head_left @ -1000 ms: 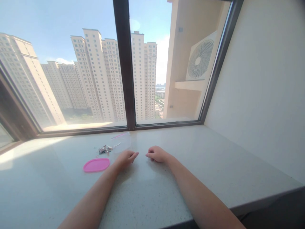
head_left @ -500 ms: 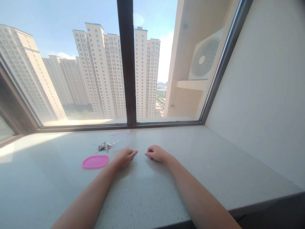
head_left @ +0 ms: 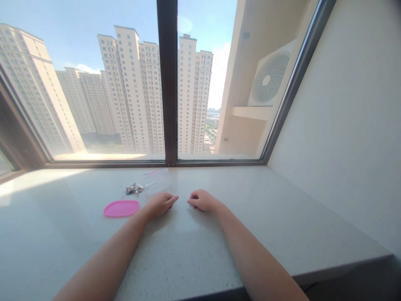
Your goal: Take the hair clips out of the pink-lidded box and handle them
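Observation:
My left hand [head_left: 159,204] rests on the speckled stone counter [head_left: 62,225] with its fingers loosely curled, holding nothing. It lies just right of a flat pink oval lid [head_left: 121,208]. My right hand [head_left: 202,200] rests a short way to the right, also curled and empty, its fingertips facing the left hand. Behind the left hand lies a small bunch of metal keys [head_left: 134,189]. Next to the keys is a clear plastic piece [head_left: 156,182] with a thin pink strip [head_left: 153,172] along its far edge.
A dark window frame [head_left: 168,83] runs along the counter's far side, with high-rise towers beyond the glass. An air-conditioner outdoor unit [head_left: 270,77] sits outside. A pale wall [head_left: 338,125] bounds the counter on the right.
The whole view has shifted slightly as my head moved, with the counter items sitting a little further left and higher. My hands and the objects stay in the same places relative to each other.

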`<state>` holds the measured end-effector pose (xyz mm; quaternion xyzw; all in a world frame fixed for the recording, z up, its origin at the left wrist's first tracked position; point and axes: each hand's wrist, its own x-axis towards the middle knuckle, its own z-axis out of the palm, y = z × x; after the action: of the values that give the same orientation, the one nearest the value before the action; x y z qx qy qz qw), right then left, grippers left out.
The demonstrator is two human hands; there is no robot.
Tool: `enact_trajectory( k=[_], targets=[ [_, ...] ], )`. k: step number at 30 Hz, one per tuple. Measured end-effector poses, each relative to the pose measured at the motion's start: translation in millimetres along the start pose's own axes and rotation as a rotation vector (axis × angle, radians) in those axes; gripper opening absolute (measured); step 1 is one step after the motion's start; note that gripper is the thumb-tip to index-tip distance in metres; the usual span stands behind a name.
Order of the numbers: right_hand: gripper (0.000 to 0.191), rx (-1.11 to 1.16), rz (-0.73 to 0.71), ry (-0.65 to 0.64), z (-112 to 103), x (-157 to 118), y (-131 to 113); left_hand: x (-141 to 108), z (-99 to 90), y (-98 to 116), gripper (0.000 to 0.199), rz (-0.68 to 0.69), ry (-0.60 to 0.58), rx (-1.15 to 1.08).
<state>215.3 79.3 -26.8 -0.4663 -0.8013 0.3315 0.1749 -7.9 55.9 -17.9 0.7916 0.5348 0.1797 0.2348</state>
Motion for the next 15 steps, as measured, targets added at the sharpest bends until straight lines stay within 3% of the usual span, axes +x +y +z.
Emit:
enact_trajectory(
  k=[15],
  targets=[
    [0.019,-0.011,-0.020,-0.002,-1.6,-0.4,-4.6,-1.5,-3.9,1.4,0.054,-0.020,-0.027,-0.013]
  ],
)
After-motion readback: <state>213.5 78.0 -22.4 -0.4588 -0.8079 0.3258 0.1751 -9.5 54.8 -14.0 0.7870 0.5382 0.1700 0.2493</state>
